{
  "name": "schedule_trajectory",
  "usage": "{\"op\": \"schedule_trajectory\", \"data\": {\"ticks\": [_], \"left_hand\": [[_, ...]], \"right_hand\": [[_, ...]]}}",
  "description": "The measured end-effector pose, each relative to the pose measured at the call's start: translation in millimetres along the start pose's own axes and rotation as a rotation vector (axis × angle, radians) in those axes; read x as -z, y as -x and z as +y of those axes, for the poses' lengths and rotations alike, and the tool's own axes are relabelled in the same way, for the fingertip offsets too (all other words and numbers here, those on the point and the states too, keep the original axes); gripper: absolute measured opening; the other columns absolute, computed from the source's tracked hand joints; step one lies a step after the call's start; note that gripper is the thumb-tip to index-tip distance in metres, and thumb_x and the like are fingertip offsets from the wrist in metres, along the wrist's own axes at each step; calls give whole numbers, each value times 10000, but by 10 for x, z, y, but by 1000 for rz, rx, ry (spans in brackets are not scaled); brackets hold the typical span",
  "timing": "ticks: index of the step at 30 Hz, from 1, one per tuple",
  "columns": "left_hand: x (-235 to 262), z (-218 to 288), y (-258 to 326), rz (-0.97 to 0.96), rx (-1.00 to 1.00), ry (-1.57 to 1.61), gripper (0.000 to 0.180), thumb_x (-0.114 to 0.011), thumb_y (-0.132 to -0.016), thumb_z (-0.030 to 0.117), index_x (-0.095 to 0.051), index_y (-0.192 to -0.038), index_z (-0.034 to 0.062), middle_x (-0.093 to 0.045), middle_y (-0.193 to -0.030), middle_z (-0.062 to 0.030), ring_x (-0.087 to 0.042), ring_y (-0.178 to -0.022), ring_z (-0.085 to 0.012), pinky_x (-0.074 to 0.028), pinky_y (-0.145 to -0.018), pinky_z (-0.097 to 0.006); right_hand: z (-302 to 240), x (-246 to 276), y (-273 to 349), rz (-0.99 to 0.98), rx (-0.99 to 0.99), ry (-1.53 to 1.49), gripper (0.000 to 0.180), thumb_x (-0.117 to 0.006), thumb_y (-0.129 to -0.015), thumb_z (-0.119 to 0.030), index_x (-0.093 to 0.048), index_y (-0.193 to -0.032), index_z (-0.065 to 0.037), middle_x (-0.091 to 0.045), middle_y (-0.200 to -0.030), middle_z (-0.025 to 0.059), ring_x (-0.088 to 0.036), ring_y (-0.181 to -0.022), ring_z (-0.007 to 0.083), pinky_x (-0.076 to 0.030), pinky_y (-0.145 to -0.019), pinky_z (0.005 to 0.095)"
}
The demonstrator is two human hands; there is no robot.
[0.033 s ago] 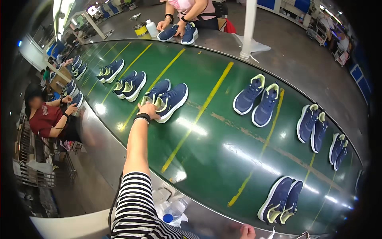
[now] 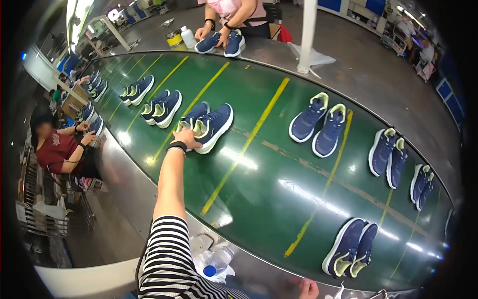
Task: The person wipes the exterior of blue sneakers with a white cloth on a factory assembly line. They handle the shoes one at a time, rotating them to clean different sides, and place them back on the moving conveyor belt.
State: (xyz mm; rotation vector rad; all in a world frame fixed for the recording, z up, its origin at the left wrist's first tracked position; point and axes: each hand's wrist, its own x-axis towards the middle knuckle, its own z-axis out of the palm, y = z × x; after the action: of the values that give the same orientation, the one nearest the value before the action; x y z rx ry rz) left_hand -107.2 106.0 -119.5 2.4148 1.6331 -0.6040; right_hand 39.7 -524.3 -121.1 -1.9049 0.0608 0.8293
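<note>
Nothing's shifted vs the earlier frame: left hand (image 2: 186, 137) still stretched out on the green conveyor belt (image 2: 279, 179), fingers flat on the heel end of the navy sneaker pair (image 2: 206, 124), not curled round them. Pair sits side by side, toes pointing away; navy mesh uppers, pale yellow-green collars, white soles. Black band on the wrist. Right hand (image 2: 308, 289) only just in view at the bottom edge, can't tell its grip. Plastic bottle (image 2: 216, 261) w/ blue cap lies near the striped sleeve.

Bright overhead light, white glare streaks on glossy green conveyor belt (image 2: 279, 164), fisheye-bent dark edges
</note>
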Motion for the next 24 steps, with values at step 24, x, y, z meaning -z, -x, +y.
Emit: {"op": "schedule_trajectory", "data": {"ticks": [24], "left_hand": [[-51, 1978, 3948, 108, -770, 147, 468, -758, -566, 345, -646, -880, 18, -557, -859, -190, -572, -786, -330, -454, -716, -388]], "right_hand": [[665, 1071, 530, -210, 439, 10, 130, -578, -785, -120, -579, -874, -25, -525, -802, 94, -547, -698, 184, -430, -617, 290]]}}
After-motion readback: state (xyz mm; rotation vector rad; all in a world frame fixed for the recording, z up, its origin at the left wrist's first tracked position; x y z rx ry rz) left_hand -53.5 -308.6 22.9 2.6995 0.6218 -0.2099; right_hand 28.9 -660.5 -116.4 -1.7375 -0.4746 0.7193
